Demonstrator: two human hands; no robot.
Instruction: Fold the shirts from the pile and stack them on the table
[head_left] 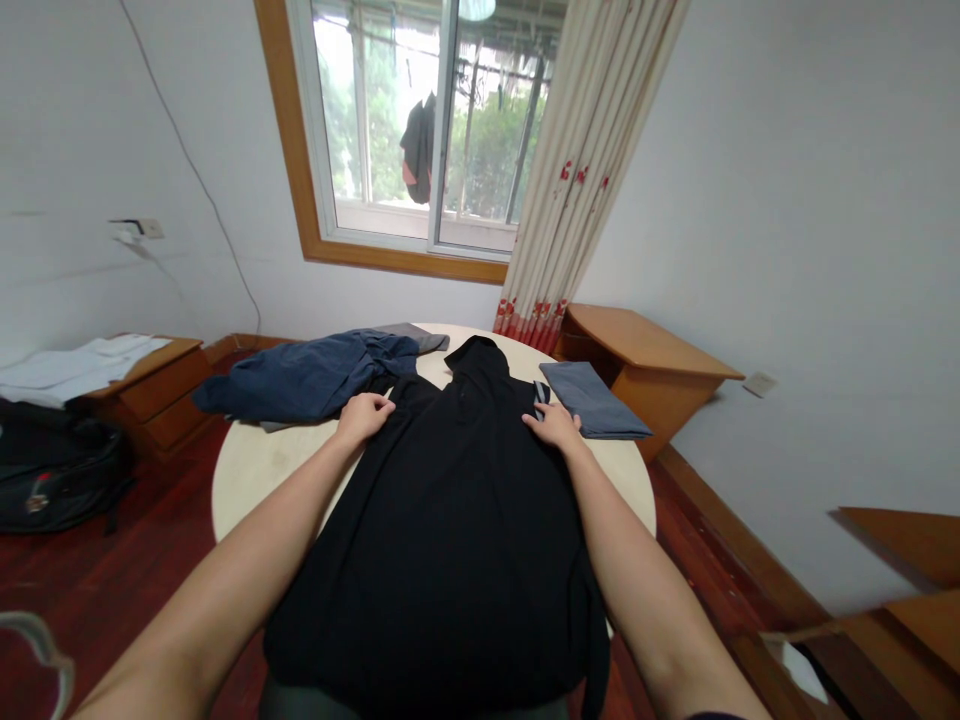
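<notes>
A black polo shirt (465,500) lies spread over the round table (259,470), its collar pointing toward the window and its lower part hanging over the near edge. At the left shoulder, my left hand (365,416) is closed on the cloth, fingertips pinching its edge. My right hand (555,424) grips the right shoulder side, beside a sleeve edge with a grey band (540,397). Just beyond that hand is a folded grey-blue garment (592,400). Crumpled dark blue clothing (315,375) is heaped on the table's far left, near my left hand.
A wooden desk (645,345) stands behind the table on the right, by a long curtain (577,170). To the left are a wooden cabinet (161,390) with papers on top and a black backpack (56,465) on the floor. A window (420,130) is ahead.
</notes>
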